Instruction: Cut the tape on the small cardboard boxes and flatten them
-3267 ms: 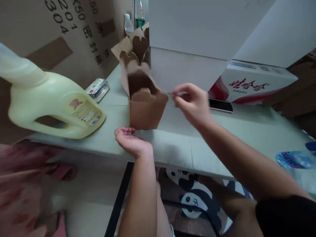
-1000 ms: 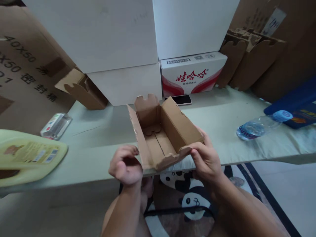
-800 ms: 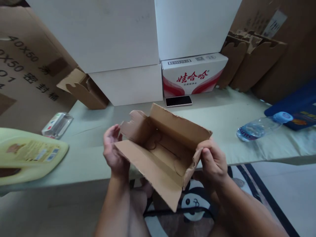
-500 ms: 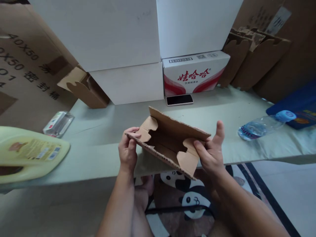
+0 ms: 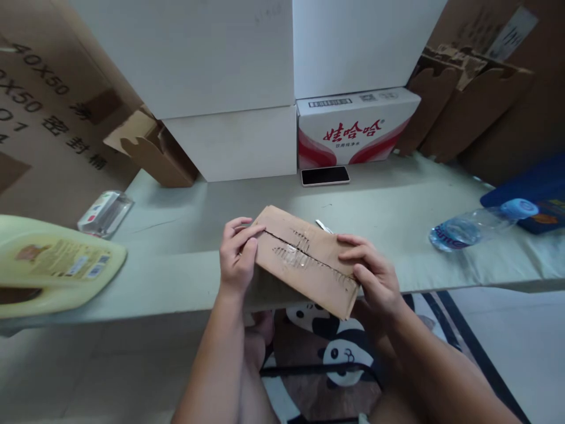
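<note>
A small brown cardboard box (image 5: 304,259) with its flaps folded together sits between my hands at the front edge of the pale green table (image 5: 185,247). A seam with torn tape marks runs along its top. My left hand (image 5: 236,259) grips the box's left end, fingers curled over the top. My right hand (image 5: 373,277) holds the right end, fingers pressed on the top flaps.
White cartons (image 5: 229,88) and a red-and-white printed box (image 5: 355,126) stand at the back, a black phone (image 5: 325,175) before them. An open brown box (image 5: 150,150) sits back left, a yellow jug (image 5: 53,265) left, a water bottle (image 5: 477,227) right.
The camera swung right from the first box. Both hands took up an open box, turned it over and folded its flaps down; its top now lies flat under my fingers.
</note>
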`<act>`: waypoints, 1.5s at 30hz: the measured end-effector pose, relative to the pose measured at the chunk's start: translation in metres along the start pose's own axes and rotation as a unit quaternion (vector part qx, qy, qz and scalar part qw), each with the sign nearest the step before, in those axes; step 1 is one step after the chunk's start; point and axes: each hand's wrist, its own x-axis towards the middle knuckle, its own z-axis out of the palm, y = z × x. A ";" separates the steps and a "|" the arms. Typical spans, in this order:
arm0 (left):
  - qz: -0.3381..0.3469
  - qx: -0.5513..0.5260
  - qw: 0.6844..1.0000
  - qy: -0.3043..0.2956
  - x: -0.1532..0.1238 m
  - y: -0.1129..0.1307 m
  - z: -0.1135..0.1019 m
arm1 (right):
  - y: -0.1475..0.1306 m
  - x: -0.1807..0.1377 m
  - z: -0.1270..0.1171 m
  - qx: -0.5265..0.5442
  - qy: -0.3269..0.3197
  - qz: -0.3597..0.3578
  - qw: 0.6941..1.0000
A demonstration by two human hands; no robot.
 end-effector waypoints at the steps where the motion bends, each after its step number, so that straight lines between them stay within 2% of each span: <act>1: -0.022 -0.006 1.000 0.009 0.001 0.000 -0.001 | 0.002 0.001 -0.001 0.015 0.004 0.003 1.000; 3: -0.074 -0.028 0.996 0.045 0.004 -0.001 -0.004 | 0.008 0.002 -0.002 0.038 0.051 0.038 0.997; 5: -0.128 -0.063 0.984 0.105 0.008 -0.004 -0.007 | 0.015 0.001 -0.002 0.027 0.103 0.116 0.987; 6: -0.150 -0.082 0.975 0.141 0.009 -0.006 -0.009 | 0.018 0.001 -0.002 0.016 0.101 0.159 0.982; 8: -0.186 -0.118 0.955 0.201 0.011 -0.010 -0.012 | 0.022 0.000 0.000 0.032 0.034 0.208 0.977; 11: -0.256 -0.153 0.930 0.214 0.011 -0.016 -0.013 | 0.022 -0.002 0.002 0.066 -0.081 0.157 0.982; 13: -0.313 -0.168 0.921 0.159 0.008 -0.017 -0.010 | 0.019 -0.003 0.002 0.023 -0.105 0.094 0.990; 15: -0.365 -0.181 0.911 0.064 0.003 -0.014 -0.005 | 0.017 -0.003 0.001 -0.024 -0.111 0.048 0.992; 18: -0.432 -0.198 0.875 -0.092 -0.006 -0.003 0.003 | 0.019 -0.005 0.000 -0.038 -0.100 0.011 0.994; 20: -0.463 -0.184 0.846 -0.191 -0.011 0.006 0.004 | 0.019 -0.007 -0.001 -0.044 -0.078 0.010 0.996; 23: -0.503 -0.150 0.775 -0.353 -0.014 0.016 -0.001 | 0.017 -0.010 -0.004 -0.035 -0.025 0.038 0.998; 25: -0.507 -0.137 0.737 -0.426 -0.013 0.017 -0.005 | 0.013 -0.008 -0.007 -0.013 -0.016 0.050 0.999; 26: -0.500 -0.124 0.736 -0.438 -0.012 0.015 -0.006 | 0.010 -0.006 -0.008 -0.005 -0.024 0.052 0.998; 28: -0.476 -0.082 0.776 -0.406 -0.009 0.009 -0.006 | 0.006 -0.001 -0.010 0.000 -0.053 0.064 0.997; 29: -0.461 -0.064 0.813 -0.350 -0.007 0.005 -0.005 | 0.004 0.001 -0.010 0.000 -0.068 0.073 0.995; 31: -0.400 -0.067 0.898 -0.170 -0.003 -0.002 -0.001 | 0.000 0.003 -0.007 -0.001 -0.092 0.086 0.992; 32: -0.349 -0.090 0.930 -0.072 -0.001 -0.005 0.002 | -0.001 0.003 -0.005 0.001 -0.107 0.083 0.991; 33: -0.286 -0.118 0.951 0.000 0.001 -0.007 0.004 | -0.002 0.003 -0.002 0.005 -0.125 0.078 0.989; 34: -0.223 -0.144 0.963 0.046 0.002 -0.008 0.006 | -0.003 0.002 0.001 0.012 -0.145 0.073 0.987; 36: -0.138 -0.173 0.973 0.065 0.004 -0.007 0.007 | -0.004 -0.001 0.008 0.024 -0.186 0.068 0.980; 38: -0.136 -0.178 0.973 0.049 0.004 -0.005 0.007 | -0.004 -0.003 0.012 0.036 -0.204 0.068 0.976; 39: -0.153 -0.177 0.971 0.045 0.004 -0.004 0.007 | -0.003 -0.003 0.013 0.040 -0.191 0.067 0.979; 41: -0.189 -0.179 0.964 0.049 0.004 -0.002 0.006 | 0.000 -0.002 0.011 0.011 -0.126 0.074 0.989; 43: -0.199 -0.186 0.960 0.068 0.005 -0.002 0.007 | 0.008 0.002 0.005 -0.104 -0.039 0.097 0.989; 45: -0.193 -0.189 0.959 0.090 0.005 -0.001 0.009 | 0.018 0.007 -0.004 -0.273 0.004 0.127 0.954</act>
